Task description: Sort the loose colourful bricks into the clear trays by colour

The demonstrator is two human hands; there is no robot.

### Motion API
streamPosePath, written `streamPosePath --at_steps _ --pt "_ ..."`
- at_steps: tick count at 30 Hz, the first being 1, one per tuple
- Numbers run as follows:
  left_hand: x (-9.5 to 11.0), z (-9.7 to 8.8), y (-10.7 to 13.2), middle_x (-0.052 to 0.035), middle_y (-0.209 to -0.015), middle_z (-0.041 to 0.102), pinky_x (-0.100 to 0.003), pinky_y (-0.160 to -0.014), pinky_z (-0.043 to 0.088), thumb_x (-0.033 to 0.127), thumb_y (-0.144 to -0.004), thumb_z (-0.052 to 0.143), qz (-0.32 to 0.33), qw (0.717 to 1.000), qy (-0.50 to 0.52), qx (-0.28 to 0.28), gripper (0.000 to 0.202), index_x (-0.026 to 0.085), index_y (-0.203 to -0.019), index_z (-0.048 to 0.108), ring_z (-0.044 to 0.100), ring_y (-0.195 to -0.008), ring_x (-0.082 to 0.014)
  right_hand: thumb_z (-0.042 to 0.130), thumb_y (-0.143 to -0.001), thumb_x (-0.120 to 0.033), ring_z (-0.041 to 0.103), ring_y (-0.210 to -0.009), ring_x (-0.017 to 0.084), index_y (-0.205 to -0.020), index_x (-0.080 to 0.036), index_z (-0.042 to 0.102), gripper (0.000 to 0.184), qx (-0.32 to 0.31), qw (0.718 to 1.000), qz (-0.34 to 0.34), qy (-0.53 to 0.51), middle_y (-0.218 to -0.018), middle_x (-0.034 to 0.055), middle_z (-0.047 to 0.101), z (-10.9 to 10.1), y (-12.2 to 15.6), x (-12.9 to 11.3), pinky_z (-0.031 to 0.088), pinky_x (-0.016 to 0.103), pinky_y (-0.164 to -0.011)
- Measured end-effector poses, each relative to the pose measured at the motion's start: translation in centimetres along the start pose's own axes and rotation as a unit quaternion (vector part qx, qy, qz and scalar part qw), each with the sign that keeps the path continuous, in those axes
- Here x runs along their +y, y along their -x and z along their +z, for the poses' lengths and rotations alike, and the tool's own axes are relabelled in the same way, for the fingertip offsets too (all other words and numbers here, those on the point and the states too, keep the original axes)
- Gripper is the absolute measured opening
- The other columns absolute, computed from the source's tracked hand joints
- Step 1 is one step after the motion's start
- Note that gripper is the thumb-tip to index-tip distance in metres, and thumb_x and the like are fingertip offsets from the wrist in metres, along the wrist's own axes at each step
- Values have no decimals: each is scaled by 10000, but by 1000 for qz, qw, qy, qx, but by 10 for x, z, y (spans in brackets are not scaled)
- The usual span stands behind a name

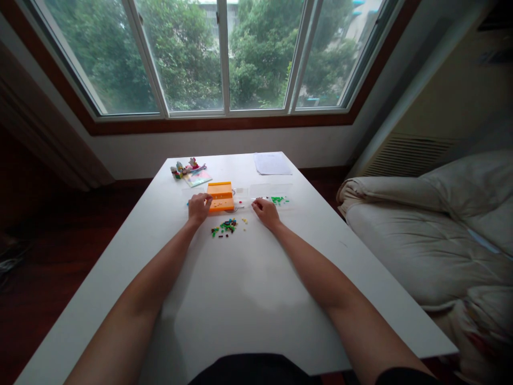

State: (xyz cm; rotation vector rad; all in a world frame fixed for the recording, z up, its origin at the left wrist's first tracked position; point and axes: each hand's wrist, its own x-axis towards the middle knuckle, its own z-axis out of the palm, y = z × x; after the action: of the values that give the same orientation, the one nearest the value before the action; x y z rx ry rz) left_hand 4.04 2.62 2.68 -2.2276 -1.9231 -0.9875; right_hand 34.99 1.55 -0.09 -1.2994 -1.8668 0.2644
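My left hand (197,207) is at the left edge of an orange open case (220,191), its fingers pinched together; anything between them is too small to make out. Small pieces lie on the case's near half. My right hand (265,210) is curled closed at the left part of a clear plastic tray (282,189), and I cannot see what its fingertips hold. Green bricks (278,200) lie in that tray, just right of the hand. Between and nearer than both hands is a loose pile of small coloured bricks (228,225), with a few yellow ones (245,220) beside it.
Small toy figures (188,166) stand at the table's far left, beside a pastel-coloured sheet (197,178). White papers (273,163) lie at the far right corner. The white table (240,299) reaches toward a window; a cream sofa (420,230) stands right of it.
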Motion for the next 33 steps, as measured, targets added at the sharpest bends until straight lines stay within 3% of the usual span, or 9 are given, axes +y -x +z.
streamPosePath --at_steps 5,10,13,19,25,33 --pt "4 -15 5 -69 -963 696 -351 -834 463 292 -938 499 88 994 46 -44 220 208 -949 703 594 -865 -211 540 -919 -311 531 -667 140 -839 -194 670 192 4 1000 -5 1 -715 6 621 1 0 1 368 245 -660" --pt "10 -35 13 -37 -918 712 -280 -732 475 304 -914 527 186 957 83 -207 215 222 -957 720 618 -778 -169 544 -919 -313 524 -660 143 -837 -195 672 193 1 1000 0 -1 -708 8 622 1 0 0 365 248 -657" --pt "10 -45 15 -27 -925 732 -253 -718 478 274 -888 539 209 925 84 -307 222 233 -986 734 642 -784 -161 545 -919 -320 520 -654 143 -833 -194 673 199 2 1000 3 0 -706 9 620 1 1 0 362 249 -651" --pt "15 -57 17 -13 -936 737 -227 -701 464 200 -823 577 225 896 64 -377 231 250 -979 739 648 -782 -151 541 -922 -310 528 -658 137 -837 -190 673 197 0 1000 -4 -2 -715 6 625 0 1 1 360 246 -651" --pt "25 -50 27 -9 -886 725 -225 -678 438 199 -808 596 207 897 53 -386 207 244 -955 734 632 -766 -154 540 -923 -304 531 -665 140 -843 -190 673 193 -1 1000 -4 3 -723 9 626 1 0 1 363 249 -657" --pt "39 -34 38 -23 -891 717 -243 -637 391 232 -848 583 201 931 32 -303 128 223 -879 706 615 -764 -166 557 -929 -293 537 -699 144 -878 -197 671 157 -25 999 -39 22 -766 15 637 3 4 -7 364 253 -683"
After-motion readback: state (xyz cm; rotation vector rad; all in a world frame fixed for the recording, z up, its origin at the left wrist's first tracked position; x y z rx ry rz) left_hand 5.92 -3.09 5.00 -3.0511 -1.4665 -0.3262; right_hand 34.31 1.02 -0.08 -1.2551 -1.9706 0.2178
